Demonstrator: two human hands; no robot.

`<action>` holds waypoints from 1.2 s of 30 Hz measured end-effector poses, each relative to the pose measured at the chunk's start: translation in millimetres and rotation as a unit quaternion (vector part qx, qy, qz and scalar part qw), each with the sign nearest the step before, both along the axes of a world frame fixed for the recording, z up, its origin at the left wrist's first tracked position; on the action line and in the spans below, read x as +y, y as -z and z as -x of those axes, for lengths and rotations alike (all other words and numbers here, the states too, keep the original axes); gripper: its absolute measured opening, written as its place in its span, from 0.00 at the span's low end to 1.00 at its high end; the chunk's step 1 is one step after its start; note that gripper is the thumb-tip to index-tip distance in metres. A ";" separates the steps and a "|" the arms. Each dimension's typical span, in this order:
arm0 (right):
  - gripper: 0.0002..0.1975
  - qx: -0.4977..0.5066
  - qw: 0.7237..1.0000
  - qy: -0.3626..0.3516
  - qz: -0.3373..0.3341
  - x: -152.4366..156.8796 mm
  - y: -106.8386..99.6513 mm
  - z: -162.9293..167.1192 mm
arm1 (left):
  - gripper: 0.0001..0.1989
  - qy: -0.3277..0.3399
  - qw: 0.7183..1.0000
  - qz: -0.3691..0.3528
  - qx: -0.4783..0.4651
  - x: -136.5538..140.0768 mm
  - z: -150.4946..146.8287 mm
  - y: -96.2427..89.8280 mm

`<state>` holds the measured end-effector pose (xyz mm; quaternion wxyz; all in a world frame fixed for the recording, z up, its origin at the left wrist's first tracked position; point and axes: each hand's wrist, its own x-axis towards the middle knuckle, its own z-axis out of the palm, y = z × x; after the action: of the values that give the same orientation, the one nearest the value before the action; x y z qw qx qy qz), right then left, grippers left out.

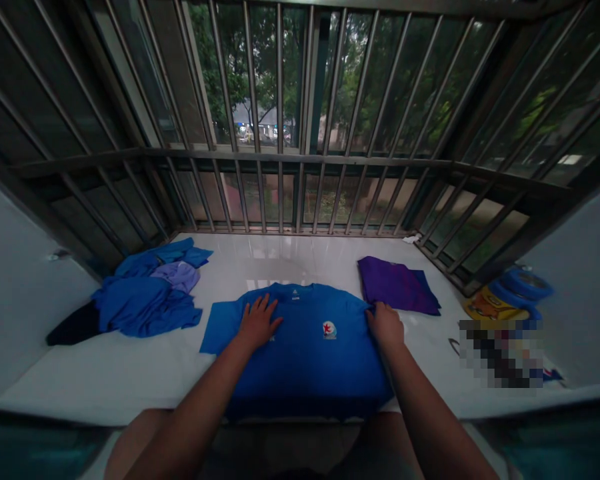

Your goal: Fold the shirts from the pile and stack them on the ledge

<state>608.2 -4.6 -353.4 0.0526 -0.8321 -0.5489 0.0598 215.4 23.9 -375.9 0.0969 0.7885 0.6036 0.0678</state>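
A blue T-shirt [300, 353] lies spread on the white ledge in front of me, its collar toward the window and its lower edge at the ledge's front. A small round red and white emblem [329, 329] shows on its chest. My left hand [259, 323] rests flat on the shirt near the left shoulder, fingers apart. At the opposite shoulder, my right hand [386, 325] is closed with the shirt's edge pinched in its fingers. The left sleeve lies stretched out; the right sleeve cannot be seen.
Crumpled blue clothes [140, 300] with a lilac piece [177, 275] lie on the left. A folded purple garment [397, 285] sits at the right, near a yellow and blue container [503, 297] and a blurred-out item [503, 353]. Metal bars [300, 160] border the ledge's far side.
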 end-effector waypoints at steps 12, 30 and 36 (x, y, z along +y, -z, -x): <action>0.20 0.102 0.995 -0.007 -0.014 4.4 -3.3 -19.9 | 0.28 -0.066 0.973 0.052 -0.217 12.4 29.3 -9.5; 0.21 0.256 0.918 -0.271 -0.133 -69.5 -56.3 93.8 | 0.29 -0.022 0.727 0.401 -0.556 77.3 -133.4 13.2; 0.19 0.139 0.950 -0.256 -0.112 -90.6 -24.1 44.0 | 0.23 0.030 0.765 0.335 -0.549 72.9 -136.4 24.7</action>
<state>564.3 -95.2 -329.3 0.2041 -0.6356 -0.7340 0.1248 351.8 96.8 -400.7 0.6719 0.5518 0.4071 0.2799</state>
